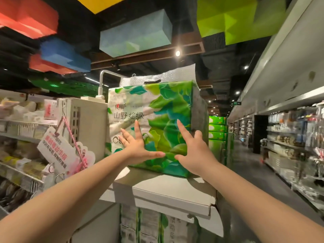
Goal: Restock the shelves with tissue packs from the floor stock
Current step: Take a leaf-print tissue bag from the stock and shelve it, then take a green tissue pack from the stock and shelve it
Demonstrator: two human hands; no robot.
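A large tissue pack (163, 106) with green leaf print and a white handle flap stands upright on the white top shelf (168, 188) of an end display. My left hand (135, 144) lies flat against the pack's front face, fingers spread and straight. My right hand (192, 149) presses the same face nearer its right edge, fingers straight too. More tissue packs (150, 225) in the same wrapping sit on the level below the shelf.
A beige shelf end panel (87, 123) with a white pipe stands just left of the pack, with a hanging promo sign (59, 151) on a striped cord. Stocked shelves (21, 130) run along the left. An aisle (259, 172) with goods shelves (294, 137) opens to the right. Green cartons (217, 128) stand behind.
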